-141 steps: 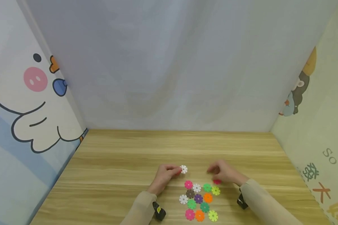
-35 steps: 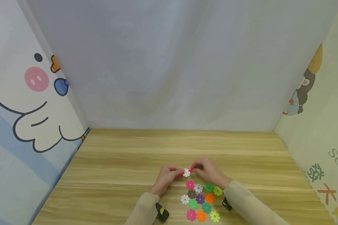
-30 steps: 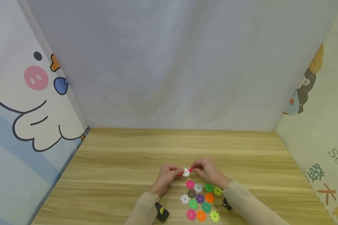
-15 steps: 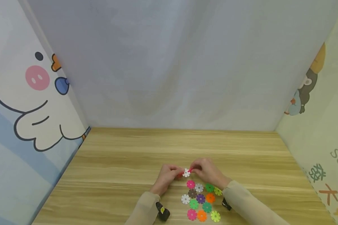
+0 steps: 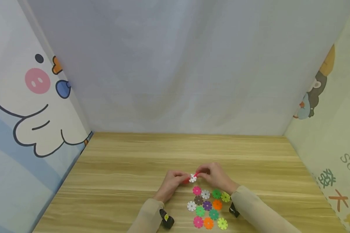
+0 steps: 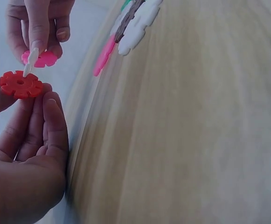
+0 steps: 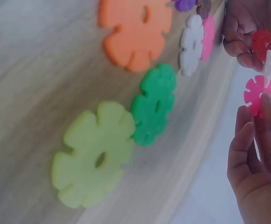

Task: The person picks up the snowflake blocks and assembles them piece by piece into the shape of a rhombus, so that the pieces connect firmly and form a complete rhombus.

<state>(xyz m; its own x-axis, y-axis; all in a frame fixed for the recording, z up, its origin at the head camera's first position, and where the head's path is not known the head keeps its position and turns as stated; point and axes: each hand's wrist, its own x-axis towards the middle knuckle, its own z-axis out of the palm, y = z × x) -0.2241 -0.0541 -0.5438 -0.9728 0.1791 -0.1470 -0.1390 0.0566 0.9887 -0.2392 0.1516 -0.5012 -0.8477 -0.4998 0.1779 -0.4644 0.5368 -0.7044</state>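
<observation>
In the head view my left hand [image 5: 169,185] pinches a red notched snowflake disc [image 6: 21,86] between thumb and fingers. A white snowflake disc [image 5: 192,178] stands edge-on to it, its rim set at the red one's notched edge. My right hand [image 5: 217,178] pinches a pink snowflake disc [image 7: 253,94], which meets the white disc's other side. In both wrist views the white disc bridges red and pink; how deep the slots sit cannot be told. Both hands are raised a little above the table, beyond the loose discs.
Several loose snowflake discs lie flat nearer the body, among them a brown one [image 5: 198,200], a purple one [image 5: 207,205], an orange one [image 5: 217,205] and a yellow-green one [image 5: 222,223]. The wooden table [image 5: 119,161] meets a pale curtain [image 5: 175,81] at the back.
Since the earliest frame, my right hand has moved left and brought the pink disc against the white one. Over the last second both hands have hardly shifted.
</observation>
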